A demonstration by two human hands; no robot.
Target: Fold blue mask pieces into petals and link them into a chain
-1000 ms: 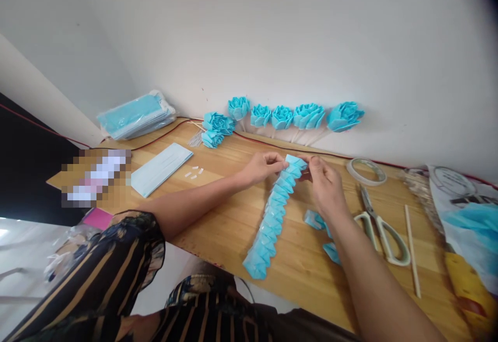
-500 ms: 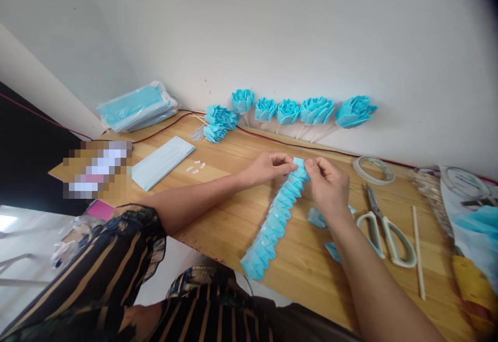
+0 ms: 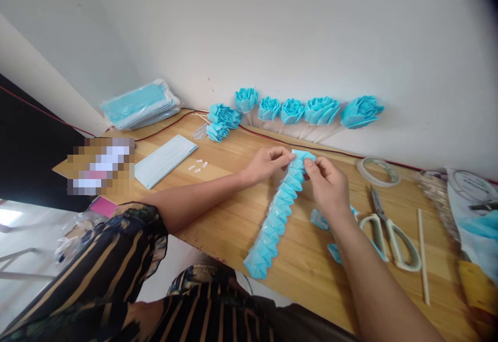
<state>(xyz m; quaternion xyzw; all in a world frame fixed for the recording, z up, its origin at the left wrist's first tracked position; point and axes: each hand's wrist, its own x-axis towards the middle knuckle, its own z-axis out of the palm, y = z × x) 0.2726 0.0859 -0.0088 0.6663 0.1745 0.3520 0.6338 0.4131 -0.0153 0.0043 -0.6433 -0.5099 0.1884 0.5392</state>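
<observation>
At the far left of the wooden desk (image 3: 233,217), a clear-wrapped packet of blue face masks (image 3: 134,104) lies by the wall, with a flat pale-blue folded stack (image 3: 166,161) nearer the person and small white slips (image 3: 205,164) beside it. Farther right come blue roses lying on the desk (image 3: 222,118), then a row of five stemmed roses (image 3: 292,111) leaning on the wall. The left hand (image 3: 269,164) pinches the left side of the far end of a folded blue strip (image 3: 278,208), which slants down toward the desk's near edge — its far end between both hands, its length below them. The right hand (image 3: 329,182) grips that end's right side. Blue pieces (image 3: 319,219) lie under the right wrist; beyond are a tape roll (image 3: 378,181), scissors (image 3: 383,217) and a thin stick (image 3: 424,257).
</observation>
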